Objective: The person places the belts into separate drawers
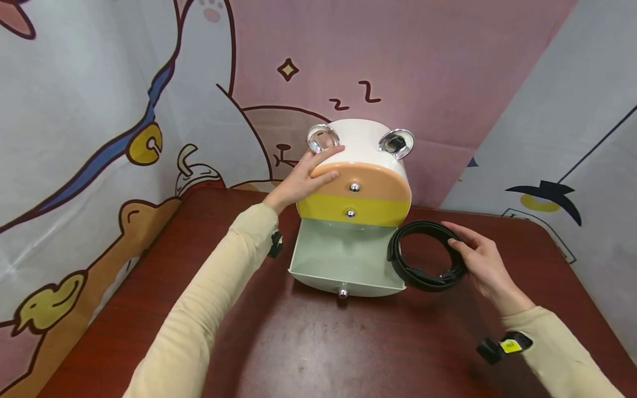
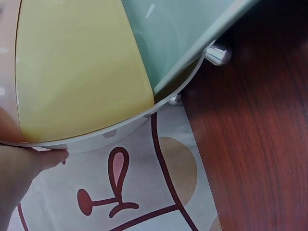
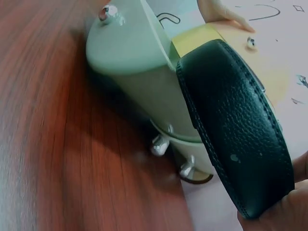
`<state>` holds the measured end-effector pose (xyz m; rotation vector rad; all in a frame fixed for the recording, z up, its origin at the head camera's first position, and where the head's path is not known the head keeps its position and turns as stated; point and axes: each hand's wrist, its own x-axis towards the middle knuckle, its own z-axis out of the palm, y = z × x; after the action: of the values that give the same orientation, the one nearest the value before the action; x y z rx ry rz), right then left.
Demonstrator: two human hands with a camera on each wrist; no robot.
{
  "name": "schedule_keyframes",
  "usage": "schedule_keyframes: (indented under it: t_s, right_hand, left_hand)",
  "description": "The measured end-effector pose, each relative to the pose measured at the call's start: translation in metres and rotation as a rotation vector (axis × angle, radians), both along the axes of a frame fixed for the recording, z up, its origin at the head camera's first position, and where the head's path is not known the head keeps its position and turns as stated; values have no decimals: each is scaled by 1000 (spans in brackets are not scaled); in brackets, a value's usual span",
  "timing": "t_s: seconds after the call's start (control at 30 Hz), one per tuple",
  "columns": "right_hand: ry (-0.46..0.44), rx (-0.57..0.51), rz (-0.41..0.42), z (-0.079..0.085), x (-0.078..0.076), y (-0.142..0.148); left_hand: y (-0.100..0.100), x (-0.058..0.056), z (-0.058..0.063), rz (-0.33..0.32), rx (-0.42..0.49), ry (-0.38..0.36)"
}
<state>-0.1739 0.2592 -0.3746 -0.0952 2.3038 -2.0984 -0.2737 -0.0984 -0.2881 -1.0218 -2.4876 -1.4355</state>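
Note:
A small white drawer cabinet [image 1: 365, 138] with silver ears stands on the table. Its orange drawer [image 1: 383, 179] and yellow drawer [image 1: 323, 207] are closed, while the green bottom drawer [image 1: 343, 251] is pulled out with nothing inside. My left hand [image 1: 303, 178] rests on the cabinet's upper left side, fingers on top and thumb across the orange front. In my right hand [image 1: 485, 265], a coiled black leather belt [image 1: 430, 284] is pinched at its right side. The coil's left edge overlaps the green drawer's right edge in the head view. In the right wrist view the belt [image 3: 236, 130] shows its stitched edge.
The dark red wooden table [image 1: 308, 348] extends in front of the cabinet and to both sides. Behind it hangs a cartoon-printed cloth [image 1: 423, 66]. Silver knobs [image 1: 343, 293] stick out from the drawer fronts, and silver feet [image 3: 160, 144] hold the cabinet up.

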Motion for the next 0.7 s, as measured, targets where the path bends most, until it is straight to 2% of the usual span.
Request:
schedule_keyframes:
  t_s: [0.07,0.33,0.7]
  right_hand:
    - [-5,17,-6,1,0,-5]
    - [37,-58,20,4,-2,-25]
    - [8,-122,2,5,-7,-51]
  left_hand:
    - [0,-2,-2,-4,6,3]
    - [-1,-29,-23,13,-12,37]
    - [-2,-31,-25,17,-17,62]
